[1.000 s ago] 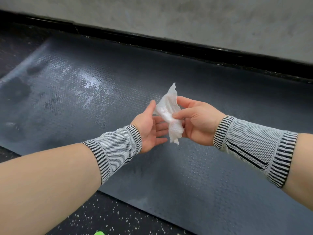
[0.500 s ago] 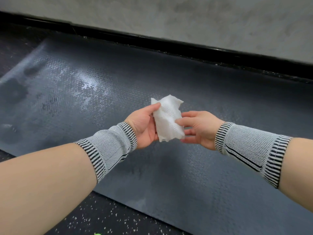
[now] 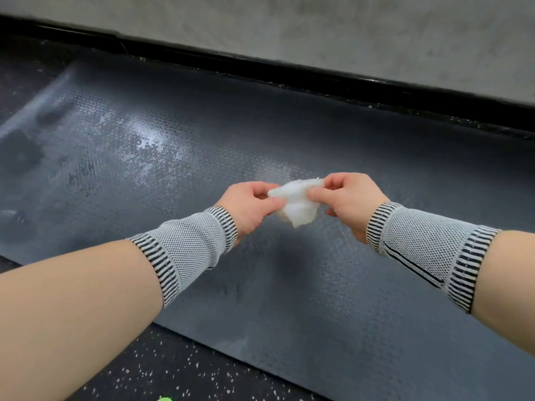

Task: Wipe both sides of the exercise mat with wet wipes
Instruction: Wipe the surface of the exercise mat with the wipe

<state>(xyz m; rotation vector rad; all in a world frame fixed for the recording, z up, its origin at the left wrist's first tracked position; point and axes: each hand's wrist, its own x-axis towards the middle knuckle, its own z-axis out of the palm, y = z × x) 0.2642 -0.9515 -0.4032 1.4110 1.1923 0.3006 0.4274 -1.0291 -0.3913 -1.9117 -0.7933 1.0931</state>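
Observation:
A dark grey exercise mat (image 3: pixel 362 285) with a raised diamond texture lies flat on the floor, running from the left edge to the right. Wet streaks shine on its left half. Above its middle I hold a crumpled white wet wipe (image 3: pixel 296 205) between both hands. My left hand (image 3: pixel 249 208) pinches the wipe's left edge, and my right hand (image 3: pixel 350 198) pinches its right edge. The wipe hangs clear of the mat. Both wrists wear grey knit sleeves with striped cuffs.
A grey wall (image 3: pixel 347 33) with a black baseboard (image 3: pixel 289 72) runs along the mat's far side. Black speckled flooring (image 3: pixel 173 369) lies on the near side. A small bright green object (image 3: pixel 165 398) peeks in at the bottom edge.
The wipe was upright and partly spread between my hands; now it is bunched and held lower, pinched from both sides. Both hands have turned palms down.

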